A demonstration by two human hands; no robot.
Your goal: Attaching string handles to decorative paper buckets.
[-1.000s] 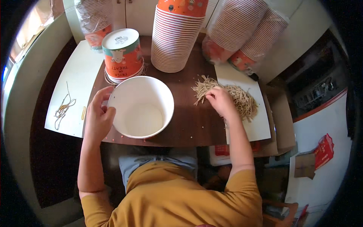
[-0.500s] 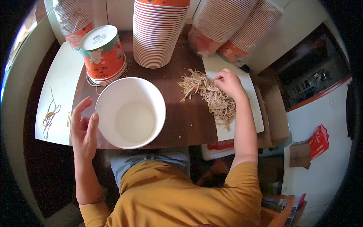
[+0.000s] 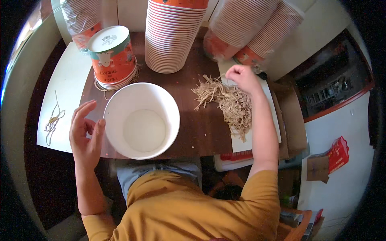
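The right hand [image 3: 242,77], closed in a pinch, sat on the far end of the string pile [image 3: 229,102]; the open, empty left hand [image 3: 85,132] touched the white tub [image 3: 141,120].

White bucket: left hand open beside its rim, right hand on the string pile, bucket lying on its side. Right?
Not quite. The head view shows the white bucket standing upright, mouth up, not on its side. The rest holds: the left hand is open beside its rim and the right hand is on the string pile.
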